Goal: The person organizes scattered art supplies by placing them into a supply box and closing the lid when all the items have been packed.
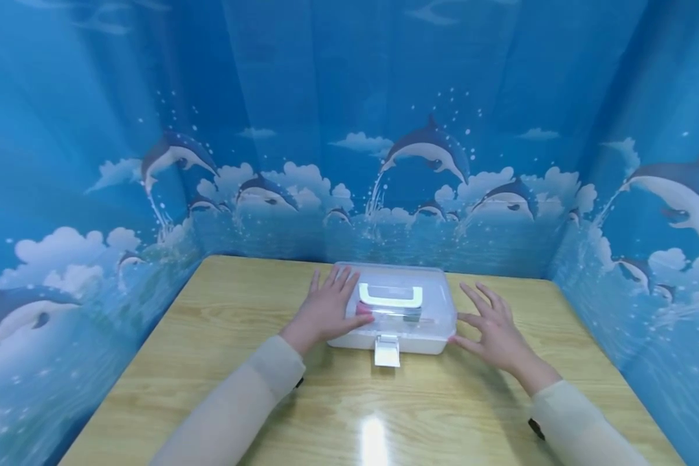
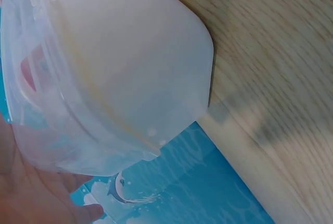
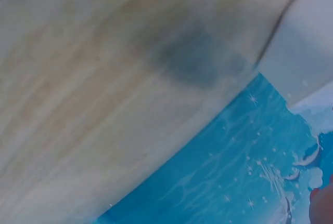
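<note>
A translucent plastic storage box [image 1: 437, 291] stands near the far side of the table, its lid down and a white handle [image 1: 390, 301] on top. Its front latch [image 1: 387, 353] is flipped outward. Through the plastic shows a red item [image 1: 364, 309]. My left hand [image 1: 329, 312] rests over the lid's left part with straight, spread fingers; in the left wrist view its fingers [image 2: 49, 195] lie along the lid's edge. At the box's right end, my right hand [image 1: 494, 333] has fingers spread, thumb tip at the front corner. Only a fingertip [image 3: 322, 206] of it shows in the right wrist view.
The wooden table [image 1: 210, 362] is bounded at the back and both sides by blue curtains [image 1: 361, 233] printed with dolphins and clouds. The box sits close to the back curtain. A bright reflection lies on the table's front part.
</note>
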Action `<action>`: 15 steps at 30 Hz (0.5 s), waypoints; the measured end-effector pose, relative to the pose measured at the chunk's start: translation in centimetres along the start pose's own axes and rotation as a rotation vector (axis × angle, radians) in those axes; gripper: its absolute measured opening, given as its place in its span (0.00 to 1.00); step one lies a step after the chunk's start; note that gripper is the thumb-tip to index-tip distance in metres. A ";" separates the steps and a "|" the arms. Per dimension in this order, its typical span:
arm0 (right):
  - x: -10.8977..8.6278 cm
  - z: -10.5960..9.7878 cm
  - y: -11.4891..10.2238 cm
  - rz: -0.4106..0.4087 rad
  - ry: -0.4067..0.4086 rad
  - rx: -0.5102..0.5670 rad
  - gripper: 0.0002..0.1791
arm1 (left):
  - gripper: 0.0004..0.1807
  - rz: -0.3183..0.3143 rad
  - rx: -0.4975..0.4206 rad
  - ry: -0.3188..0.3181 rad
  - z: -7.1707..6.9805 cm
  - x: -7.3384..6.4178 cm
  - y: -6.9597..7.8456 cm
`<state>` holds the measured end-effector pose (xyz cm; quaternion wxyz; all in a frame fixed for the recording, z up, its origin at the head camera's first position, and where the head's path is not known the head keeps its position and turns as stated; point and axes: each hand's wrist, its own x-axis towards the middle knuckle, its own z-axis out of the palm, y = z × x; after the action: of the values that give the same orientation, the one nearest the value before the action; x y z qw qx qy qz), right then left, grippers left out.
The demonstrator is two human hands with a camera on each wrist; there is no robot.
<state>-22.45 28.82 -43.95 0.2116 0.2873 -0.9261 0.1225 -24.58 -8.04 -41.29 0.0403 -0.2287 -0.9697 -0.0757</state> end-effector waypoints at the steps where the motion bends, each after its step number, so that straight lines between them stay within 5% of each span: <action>1: 0.0 -0.2 0.0 -0.014 0.021 0.002 0.26 | 0.54 -0.004 -0.004 -0.002 0.0 0.0 0.1; 15: 0.9 -2.2 -1.8 -0.180 0.242 0.026 0.40 | 0.51 -0.005 -0.028 -0.006 -0.4 -0.1 0.2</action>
<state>-21.36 27.70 -41.43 0.3281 0.3552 -0.8626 0.1485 -24.40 -8.01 -40.88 0.0341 -0.2270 -0.9693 -0.0887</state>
